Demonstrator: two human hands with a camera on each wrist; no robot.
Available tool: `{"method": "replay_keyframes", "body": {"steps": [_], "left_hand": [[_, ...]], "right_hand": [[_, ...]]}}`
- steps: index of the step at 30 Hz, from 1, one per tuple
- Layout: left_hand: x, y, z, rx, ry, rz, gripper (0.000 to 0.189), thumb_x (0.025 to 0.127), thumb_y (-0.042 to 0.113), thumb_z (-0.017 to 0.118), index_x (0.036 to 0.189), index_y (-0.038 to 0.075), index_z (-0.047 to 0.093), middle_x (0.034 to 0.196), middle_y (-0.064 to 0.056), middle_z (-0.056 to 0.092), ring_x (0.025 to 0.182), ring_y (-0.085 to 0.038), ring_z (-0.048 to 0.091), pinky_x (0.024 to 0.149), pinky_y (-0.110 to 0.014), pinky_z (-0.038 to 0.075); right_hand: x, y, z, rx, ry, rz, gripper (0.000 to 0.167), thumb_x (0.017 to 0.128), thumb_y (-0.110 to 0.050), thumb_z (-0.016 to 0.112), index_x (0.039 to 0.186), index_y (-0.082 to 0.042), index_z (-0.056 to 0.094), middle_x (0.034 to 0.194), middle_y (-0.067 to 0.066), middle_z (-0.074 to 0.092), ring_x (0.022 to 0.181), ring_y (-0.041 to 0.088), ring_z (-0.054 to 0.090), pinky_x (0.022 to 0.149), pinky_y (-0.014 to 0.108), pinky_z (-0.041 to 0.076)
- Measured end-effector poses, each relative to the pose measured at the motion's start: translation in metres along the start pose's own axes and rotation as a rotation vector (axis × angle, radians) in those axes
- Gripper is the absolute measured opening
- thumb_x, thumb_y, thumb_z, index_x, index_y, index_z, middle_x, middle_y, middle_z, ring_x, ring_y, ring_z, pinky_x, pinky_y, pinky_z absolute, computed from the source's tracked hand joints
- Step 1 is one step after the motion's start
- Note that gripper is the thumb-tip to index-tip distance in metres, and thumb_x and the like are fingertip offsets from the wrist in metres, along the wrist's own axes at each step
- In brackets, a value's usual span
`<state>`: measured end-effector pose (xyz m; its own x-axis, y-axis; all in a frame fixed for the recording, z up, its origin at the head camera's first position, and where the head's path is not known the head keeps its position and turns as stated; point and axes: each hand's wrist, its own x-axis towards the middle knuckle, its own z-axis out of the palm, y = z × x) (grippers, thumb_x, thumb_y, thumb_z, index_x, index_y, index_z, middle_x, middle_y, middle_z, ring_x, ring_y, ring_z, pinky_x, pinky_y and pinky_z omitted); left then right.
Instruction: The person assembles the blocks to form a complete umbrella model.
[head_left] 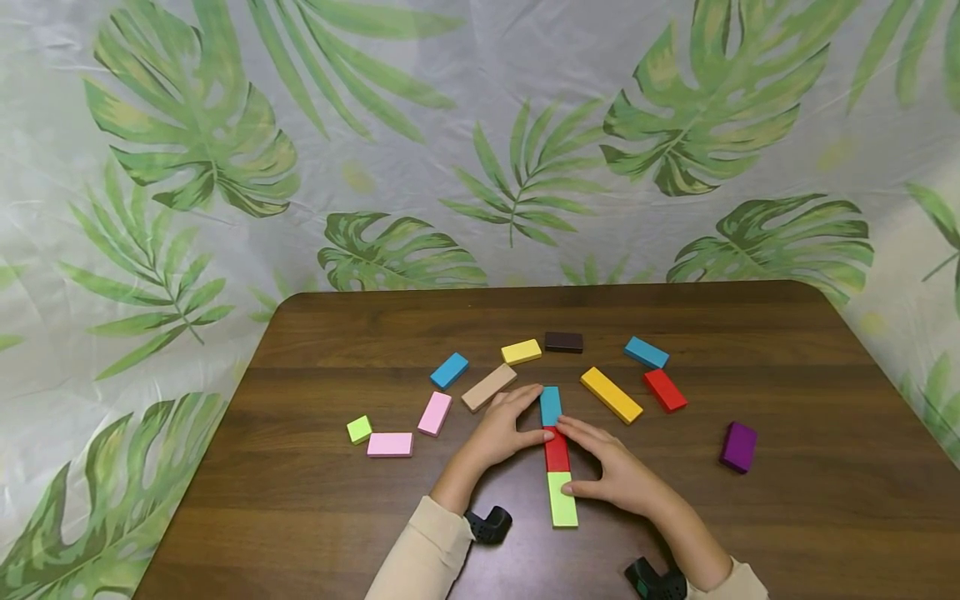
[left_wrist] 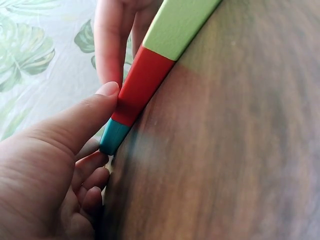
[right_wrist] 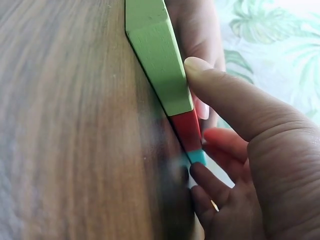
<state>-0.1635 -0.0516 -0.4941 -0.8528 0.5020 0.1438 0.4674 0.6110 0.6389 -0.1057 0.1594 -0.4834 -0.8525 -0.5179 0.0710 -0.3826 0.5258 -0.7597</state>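
In the head view a teal block [head_left: 551, 405], a red block [head_left: 557, 450] and a lime-green block [head_left: 562, 500] lie end to end in a straight row on the table. On the row's left side is my left hand [head_left: 497, 433], its thumb at the red block and its fingertips by the far teal end. My right hand [head_left: 618, 475] is at the other side, with its thumb touching the green block's long edge and its index finger near the teal-red joint. Both hands have relaxed, spread fingers. The right wrist view shows the thumb [right_wrist: 200, 70] against the green block [right_wrist: 162, 65].
Behind the row lie a tan block [head_left: 489, 387], a long yellow-orange block [head_left: 611, 395] and a dark brown block [head_left: 564, 342]. Pink blocks, one of them a flat pink block [head_left: 390, 445], are left; a purple block [head_left: 738, 447] is right. A leaf-patterned curtain [head_left: 405, 167] hangs behind the table.
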Motion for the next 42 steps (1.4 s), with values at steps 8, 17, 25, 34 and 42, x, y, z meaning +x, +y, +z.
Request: {"method": "replay_keyframes", "body": {"steps": [8,17,25,34,42], "left_hand": [[-0.0002,0.0004,-0.0008,0.002,-0.012,-0.004,0.069,0.079,0.042,0.066,0.135,0.01,0.041,0.136,-0.002,0.04,0.122,-0.02,0.035,0.098,-0.034,0.029],[-0.0006,-0.0003,0.0002,0.008,-0.009,-0.003,0.07,0.079,0.042,0.066,0.135,0.01,0.041,0.136,-0.001,0.041,0.121,-0.019,0.035,0.098,-0.033,0.029],[-0.0009,-0.0002,0.0005,0.006,-0.006,-0.005,0.07,0.077,0.043,0.067,0.135,0.012,0.042,0.135,0.0,0.042,0.121,-0.019,0.035,0.098,-0.033,0.03],[-0.0013,0.0004,0.0004,-0.001,-0.012,-0.014,0.071,0.076,0.044,0.068,0.134,0.013,0.043,0.134,0.0,0.042,0.121,-0.019,0.035,0.098,-0.034,0.03],[-0.0013,0.0,0.0004,0.0,-0.012,-0.015,0.071,0.076,0.044,0.068,0.134,0.013,0.042,0.134,0.0,0.042,0.121,-0.019,0.035,0.098,-0.034,0.03]], "right_hand": [[-0.0006,-0.0004,0.0007,-0.02,0.007,0.001,0.076,0.072,-0.04,0.073,0.136,-0.015,0.041,0.141,0.001,0.034,0.128,0.025,0.029,0.093,0.063,0.02],[-0.0021,0.0016,0.0024,-0.026,0.01,0.011,0.077,0.072,-0.043,0.072,0.136,-0.016,0.041,0.141,0.001,0.033,0.128,0.025,0.029,0.094,0.062,0.021],[-0.0044,0.0002,0.0037,-0.027,0.015,0.012,0.077,0.071,-0.043,0.072,0.136,-0.014,0.041,0.141,0.001,0.034,0.127,0.025,0.029,0.093,0.063,0.021],[-0.0057,-0.0008,0.0054,-0.014,0.023,0.012,0.076,0.071,-0.04,0.073,0.136,-0.014,0.041,0.141,0.002,0.033,0.127,0.025,0.03,0.094,0.061,0.021],[-0.0063,-0.0005,0.0051,-0.009,0.025,-0.001,0.076,0.072,-0.04,0.073,0.136,-0.015,0.041,0.141,0.0,0.033,0.127,0.025,0.03,0.093,0.061,0.023]]}}
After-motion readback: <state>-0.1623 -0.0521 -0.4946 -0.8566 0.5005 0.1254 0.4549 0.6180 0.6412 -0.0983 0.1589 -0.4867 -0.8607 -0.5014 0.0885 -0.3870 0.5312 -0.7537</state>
